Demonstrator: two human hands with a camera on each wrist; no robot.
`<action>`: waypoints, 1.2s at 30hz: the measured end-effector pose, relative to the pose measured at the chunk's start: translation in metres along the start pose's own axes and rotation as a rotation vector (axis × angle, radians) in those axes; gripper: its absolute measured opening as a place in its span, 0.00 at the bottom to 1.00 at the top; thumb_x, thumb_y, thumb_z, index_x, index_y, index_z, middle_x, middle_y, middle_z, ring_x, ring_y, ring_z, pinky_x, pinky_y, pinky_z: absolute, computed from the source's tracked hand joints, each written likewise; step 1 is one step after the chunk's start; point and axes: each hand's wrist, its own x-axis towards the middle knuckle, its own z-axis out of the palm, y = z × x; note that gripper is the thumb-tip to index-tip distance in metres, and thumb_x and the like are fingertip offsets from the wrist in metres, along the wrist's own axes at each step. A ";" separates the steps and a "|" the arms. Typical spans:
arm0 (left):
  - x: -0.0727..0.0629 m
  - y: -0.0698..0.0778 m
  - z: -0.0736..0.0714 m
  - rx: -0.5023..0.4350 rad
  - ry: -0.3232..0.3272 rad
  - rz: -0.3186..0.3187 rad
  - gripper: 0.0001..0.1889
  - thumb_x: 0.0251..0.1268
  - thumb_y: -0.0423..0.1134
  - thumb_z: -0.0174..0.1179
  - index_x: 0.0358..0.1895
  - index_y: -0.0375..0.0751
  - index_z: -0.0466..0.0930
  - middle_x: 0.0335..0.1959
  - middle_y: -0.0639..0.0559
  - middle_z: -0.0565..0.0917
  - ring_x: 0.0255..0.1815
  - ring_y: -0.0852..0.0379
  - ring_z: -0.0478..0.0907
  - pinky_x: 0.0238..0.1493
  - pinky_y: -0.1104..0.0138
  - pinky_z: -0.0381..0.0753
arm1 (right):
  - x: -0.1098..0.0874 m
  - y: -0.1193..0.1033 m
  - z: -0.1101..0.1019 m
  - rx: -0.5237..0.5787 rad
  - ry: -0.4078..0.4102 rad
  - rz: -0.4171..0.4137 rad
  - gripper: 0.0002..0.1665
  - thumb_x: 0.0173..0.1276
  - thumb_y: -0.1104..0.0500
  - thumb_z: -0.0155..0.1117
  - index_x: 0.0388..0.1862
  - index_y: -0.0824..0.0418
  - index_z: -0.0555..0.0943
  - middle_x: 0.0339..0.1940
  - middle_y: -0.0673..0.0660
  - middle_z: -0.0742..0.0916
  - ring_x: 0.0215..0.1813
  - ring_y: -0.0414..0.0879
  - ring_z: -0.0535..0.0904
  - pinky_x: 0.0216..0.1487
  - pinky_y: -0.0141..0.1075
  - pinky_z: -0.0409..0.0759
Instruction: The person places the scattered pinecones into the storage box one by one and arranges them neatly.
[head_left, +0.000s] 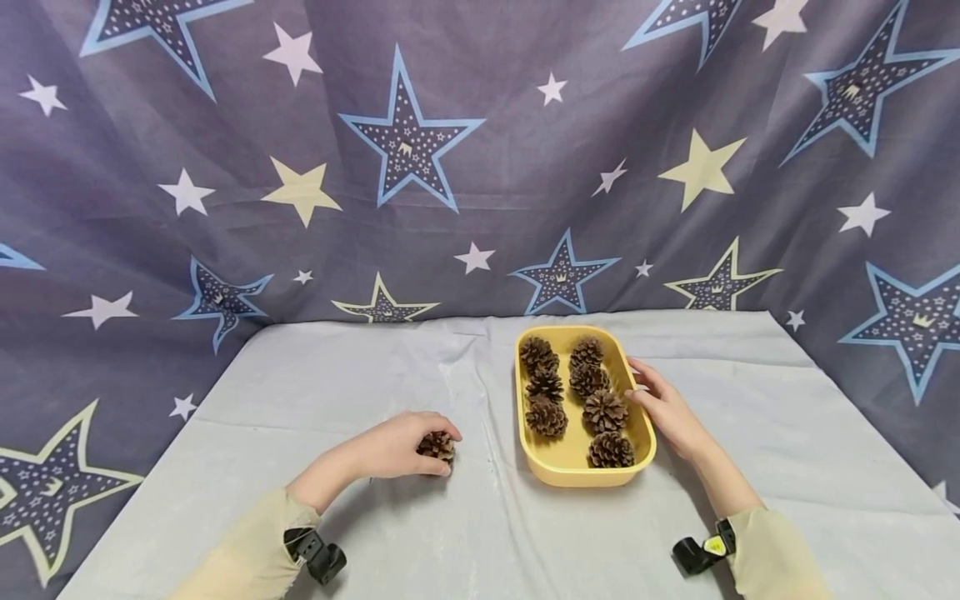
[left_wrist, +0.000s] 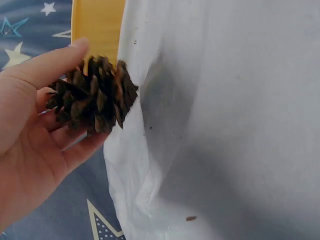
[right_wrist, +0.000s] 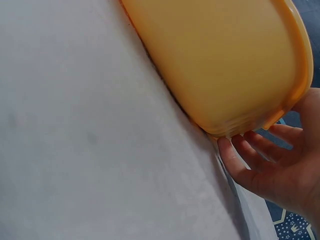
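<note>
My left hand (head_left: 401,444) holds a brown pine cone (head_left: 437,447) between thumb and fingers, to the left of a yellow plastic box. In the left wrist view the pine cone (left_wrist: 95,95) has its scales spread, and the thumb lies along one side with the fingers on the other. The yellow box (head_left: 577,477) stands on the cloth with several pine cones (head_left: 546,416) in two rows inside. At the box's right side, my right hand (head_left: 670,414) holds it, thumb over the rim and fingers against the outer wall (right_wrist: 225,65).
A pale grey cloth (head_left: 750,417) with creases covers the table. Behind it hangs a dark curtain (head_left: 510,150) printed with stars. A small brown fragment (left_wrist: 191,218) lies on the cloth. Both wrists carry small black cameras (head_left: 318,557).
</note>
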 end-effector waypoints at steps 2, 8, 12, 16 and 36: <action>0.002 0.002 0.000 -0.004 0.028 -0.002 0.21 0.54 0.49 0.62 0.50 0.46 0.76 0.46 0.57 0.80 0.46 0.61 0.75 0.51 0.63 0.74 | 0.000 0.000 0.000 -0.004 0.001 0.000 0.35 0.66 0.65 0.47 0.71 0.65 0.51 0.59 0.73 0.68 0.47 0.39 0.74 0.46 0.30 0.77; 0.008 0.007 0.000 -0.026 0.128 0.019 0.22 0.54 0.55 0.61 0.49 0.47 0.77 0.44 0.58 0.80 0.45 0.62 0.76 0.50 0.65 0.75 | -0.001 0.000 0.000 -0.002 -0.004 0.002 0.35 0.66 0.64 0.47 0.71 0.65 0.51 0.59 0.73 0.68 0.47 0.39 0.73 0.45 0.30 0.77; 0.013 0.011 0.003 -0.048 0.207 0.030 0.22 0.52 0.57 0.61 0.47 0.48 0.77 0.43 0.59 0.80 0.45 0.62 0.76 0.50 0.65 0.75 | 0.000 0.000 0.000 0.003 -0.003 0.008 0.35 0.66 0.64 0.47 0.71 0.65 0.51 0.59 0.73 0.68 0.46 0.38 0.73 0.45 0.29 0.77; 0.020 0.019 0.005 -0.077 0.268 0.031 0.22 0.51 0.57 0.62 0.47 0.51 0.77 0.45 0.60 0.80 0.48 0.62 0.76 0.53 0.63 0.74 | 0.000 0.000 0.000 0.002 0.001 0.009 0.35 0.66 0.65 0.47 0.71 0.65 0.51 0.59 0.73 0.68 0.45 0.36 0.73 0.45 0.28 0.76; 0.074 0.069 0.015 -0.143 0.323 0.148 0.24 0.50 0.57 0.63 0.49 0.49 0.77 0.48 0.61 0.78 0.53 0.62 0.73 0.59 0.65 0.70 | -0.001 0.002 -0.001 -0.009 0.003 0.004 0.35 0.67 0.63 0.48 0.71 0.64 0.51 0.60 0.72 0.68 0.50 0.43 0.73 0.45 0.28 0.76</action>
